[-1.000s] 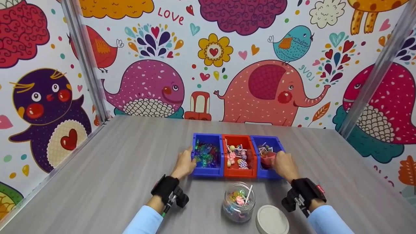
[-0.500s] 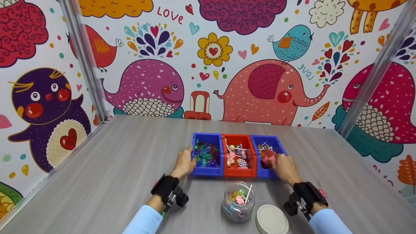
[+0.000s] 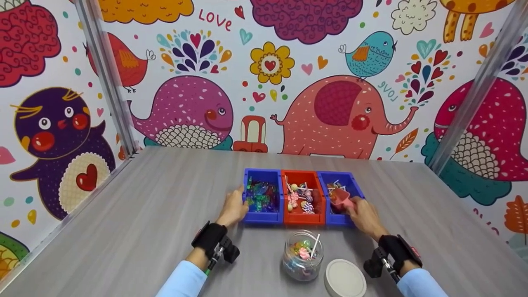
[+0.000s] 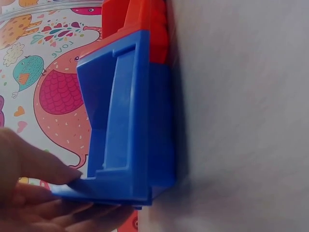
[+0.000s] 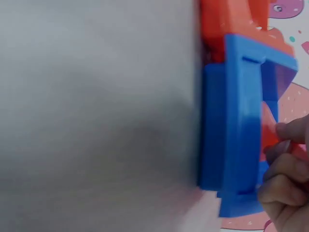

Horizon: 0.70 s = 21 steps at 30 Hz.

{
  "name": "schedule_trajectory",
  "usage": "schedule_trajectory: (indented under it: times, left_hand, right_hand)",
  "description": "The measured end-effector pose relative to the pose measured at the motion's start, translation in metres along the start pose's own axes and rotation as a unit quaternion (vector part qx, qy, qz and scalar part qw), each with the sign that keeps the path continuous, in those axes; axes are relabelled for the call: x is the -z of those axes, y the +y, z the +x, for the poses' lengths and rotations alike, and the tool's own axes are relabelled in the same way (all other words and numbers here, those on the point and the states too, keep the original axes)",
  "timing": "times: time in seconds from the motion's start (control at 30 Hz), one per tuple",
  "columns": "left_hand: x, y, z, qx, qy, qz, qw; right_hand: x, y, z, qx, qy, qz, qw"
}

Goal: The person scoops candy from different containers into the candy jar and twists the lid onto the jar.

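Three bins stand side by side: a blue left bin (image 3: 263, 218), a red middle bin (image 3: 304, 219) and a blue right bin (image 3: 339, 177). My left hand (image 3: 233, 207) grips the outer side wall of the left bin, its thumb over the rim and fingers beneath in the left wrist view. Inside that bin lie shiny blue-green pieces (image 3: 260, 197). My right hand (image 3: 366, 215) pinches the handle of a pink scoop (image 3: 340, 197), whose bowl sits in the right bin among wrapped sweets. In the right wrist view, the bin's front partly hides the scoop (image 5: 268, 129).
Lollipops (image 3: 307, 207) fill part of the middle bin. Nearer to me stands an uncovered glass jar (image 3: 302, 270) of colourful sweets with a white stick poking out. A pale round lid (image 3: 345, 279) lies beside it. Patterned walls (image 3: 264, 90) bound the grey table (image 3: 173, 198).
My right wrist has swung slightly right, and the scoop's bowl has turned and risen a little into view inside the right bin. The left hand has stayed on its bin.
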<state>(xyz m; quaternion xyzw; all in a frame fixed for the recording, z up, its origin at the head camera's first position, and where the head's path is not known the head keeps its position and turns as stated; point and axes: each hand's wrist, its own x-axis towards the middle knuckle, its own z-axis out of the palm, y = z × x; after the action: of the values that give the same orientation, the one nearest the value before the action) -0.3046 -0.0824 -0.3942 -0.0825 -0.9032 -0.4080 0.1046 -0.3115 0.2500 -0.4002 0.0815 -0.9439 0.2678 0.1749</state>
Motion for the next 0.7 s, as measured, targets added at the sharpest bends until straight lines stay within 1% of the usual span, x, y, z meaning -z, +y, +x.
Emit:
schedule_trajectory:
  times: [0.17, 0.23, 0.47, 0.6, 0.7]
  left_hand:
    - [-0.0010, -0.0005, 0.0005, 0.004, -0.001, 0.000, 1.0000]
    - [-0.0016, -0.0009, 0.0006, 0.000, 0.000, 0.000, 1.0000]
    - [0.0000, -0.0007, 0.0003, 0.006, -0.006, -0.010, 0.9999]
    - [0.0002, -0.0004, -0.0005, 0.009, -0.003, -0.010, 0.9999]
    - [-0.0016, -0.0005, -0.0009, 0.017, -0.003, -0.013, 0.9998]
  right_hand:
    - [-0.0015, 0.0061, -0.0019, 0.010, 0.004, 0.014, 1.000]
    - [-0.0014, 0.0071, -0.0025, 0.013, 0.007, 0.020, 1.000]
    - [-0.0004, 0.0071, -0.0048, 0.019, 0.012, 0.061, 0.998]
    - [0.0009, 0.0072, -0.0071, 0.007, 0.009, 0.072, 0.997]
    - [0.0025, 0.0072, -0.0104, -0.009, 0.006, 0.083, 0.996]
